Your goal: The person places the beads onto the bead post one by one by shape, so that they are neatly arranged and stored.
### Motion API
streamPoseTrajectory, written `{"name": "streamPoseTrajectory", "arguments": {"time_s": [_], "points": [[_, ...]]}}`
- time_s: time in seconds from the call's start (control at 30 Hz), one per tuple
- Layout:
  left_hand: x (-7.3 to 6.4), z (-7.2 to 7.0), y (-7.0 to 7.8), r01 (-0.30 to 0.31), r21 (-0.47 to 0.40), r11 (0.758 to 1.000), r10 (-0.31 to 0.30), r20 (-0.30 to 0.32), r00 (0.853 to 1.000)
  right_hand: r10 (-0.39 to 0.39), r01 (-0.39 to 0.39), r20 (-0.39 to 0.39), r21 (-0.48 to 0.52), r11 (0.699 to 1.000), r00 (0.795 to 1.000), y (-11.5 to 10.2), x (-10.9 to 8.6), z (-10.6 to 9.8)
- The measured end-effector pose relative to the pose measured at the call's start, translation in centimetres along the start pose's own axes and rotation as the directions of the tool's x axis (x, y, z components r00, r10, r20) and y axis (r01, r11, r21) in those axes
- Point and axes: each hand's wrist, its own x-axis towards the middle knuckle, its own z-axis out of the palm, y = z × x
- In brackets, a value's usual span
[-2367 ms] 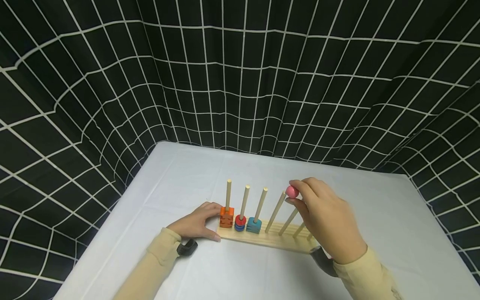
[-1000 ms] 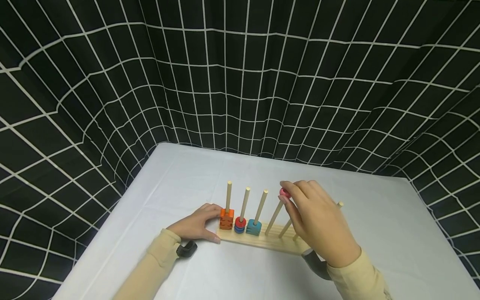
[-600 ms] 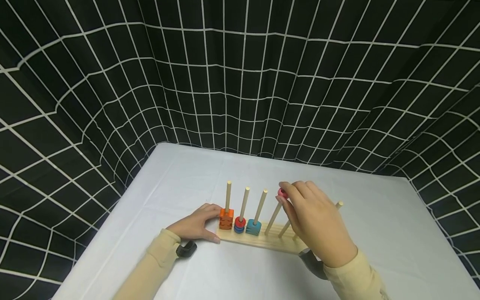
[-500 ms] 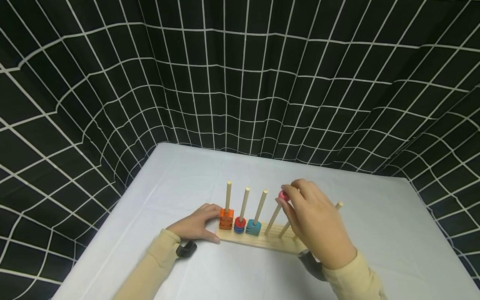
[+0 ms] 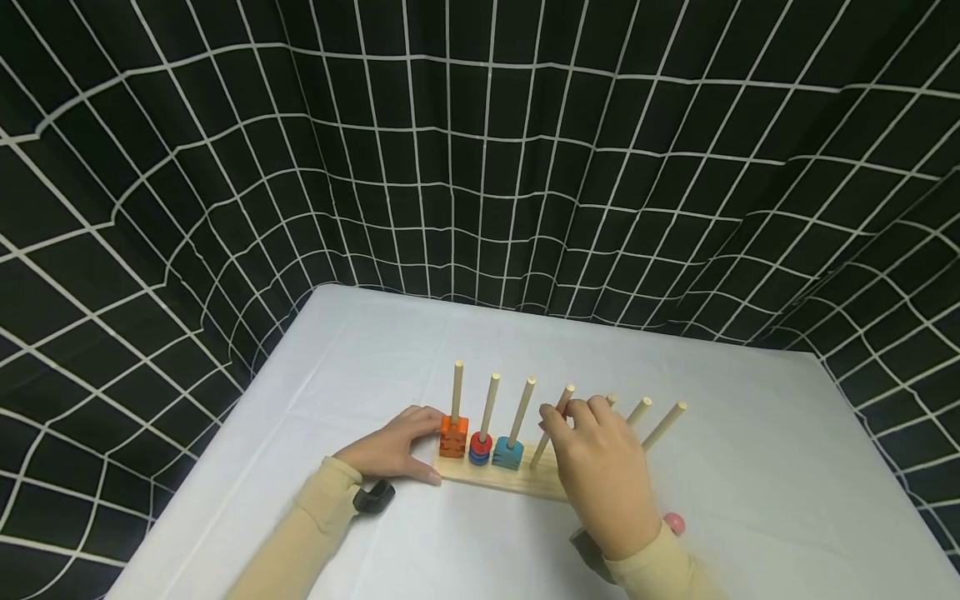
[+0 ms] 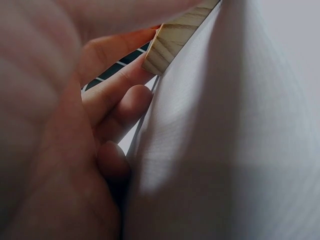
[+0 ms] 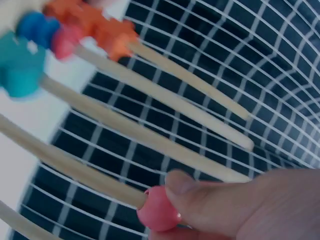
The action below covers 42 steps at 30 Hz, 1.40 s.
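Note:
My left hand [image 5: 397,447] holds the left end of a wooden peg board [image 5: 487,477], thumb in front and fingers behind; in the left wrist view curled fingers lie against the board's end [image 6: 167,47]. With my right hand [image 5: 609,482] I pinch a pink bead [image 7: 158,210] on the fourth peg [image 5: 540,451]. That peg's top shows above my fingers in the head view, where the bead is hidden. Orange pieces [image 5: 453,438] sit on the first peg, a red ring over blue ones [image 5: 480,451] on the second, teal pieces [image 5: 507,454] on the third.
Another pink bead [image 5: 674,523] lies on the white-covered table [image 5: 360,358] beside my right wrist. Bare pegs [image 5: 664,425] rise behind my right hand at the board's right end. A black curtain with white grid lines [image 5: 517,167] hangs behind the table.
My right hand has brought the pink bead left to the fourth peg, then moved down along it, exposing the peg's top. A second pink bead now shows by the wrist. My left hand stays put.

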Motion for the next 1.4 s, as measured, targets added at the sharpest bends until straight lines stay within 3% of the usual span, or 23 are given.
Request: {"name": "streamPoseTrajectory", "arguments": {"time_s": [0.3,0.53,0.8,0.97,1.13,1.3,1.4], "points": [[0.1,-0.3,0.1,0.021,-0.007,1.000,-0.021,0.003,1.000,0.099,-0.102,0.139,0.015,0.995,0.985,-0.9,-3.1,4.4],[0.2,-0.3,0.0,0.009,0.003,1.000,-0.009,0.000,1.000,0.123,-0.125,0.274,-0.008,0.992,0.954,-1.2,-5.0,7.1],[0.3,-0.2,-0.2,-0.006,0.015,1.000,0.006,0.000,1.000,0.142,-0.151,0.248,0.014,0.988,0.958,-1.5,-6.3,8.4],[0.2,-0.2,-0.2,-0.005,0.022,1.000,0.005,0.003,1.000,0.154,-0.161,0.285,0.004,0.987,0.946,-1.7,-6.1,7.8],[0.1,-0.2,-0.2,-0.001,0.016,1.000,0.001,0.001,1.000,0.157,-0.178,0.323,0.037,0.983,0.933,-1.5,-5.8,5.2],[0.0,0.0,-0.2,-0.004,0.015,1.000,0.004,-0.001,1.000,0.155,-0.185,0.225,0.116,0.976,0.962,0.1,-6.5,1.9],[-0.1,0.0,-0.2,-0.005,0.020,1.000,0.005,0.000,1.000,0.200,-0.220,0.176,0.101,0.970,0.964,1.9,-7.4,0.5]]}}
